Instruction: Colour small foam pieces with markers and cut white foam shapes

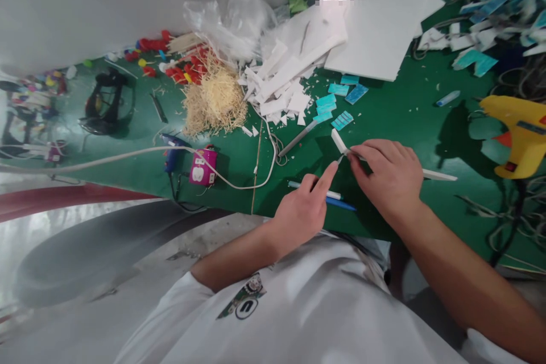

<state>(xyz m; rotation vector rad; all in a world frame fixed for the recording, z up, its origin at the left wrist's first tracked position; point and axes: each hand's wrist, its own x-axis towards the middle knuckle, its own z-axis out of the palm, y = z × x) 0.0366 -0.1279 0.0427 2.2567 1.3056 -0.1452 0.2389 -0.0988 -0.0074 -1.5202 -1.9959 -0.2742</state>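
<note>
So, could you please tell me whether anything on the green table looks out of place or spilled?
The white scraps lie strewn loosely beside the straw heap, which looks untidy; a white cord trails over the pink box.

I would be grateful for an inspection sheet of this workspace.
surface: green tabletop, strewn with bits
job's things: white strip, angled at the fingers; bent or in two pieces, cannot tell
clutter: white scraps, straw-like shreds, blue-green pieces
grippers: right hand holds the strip; left hand close by, grip unclear
cables: white cable crosses pink box; dark cord beneath yellow glue gun
surroundings: pale wall behind
</note>
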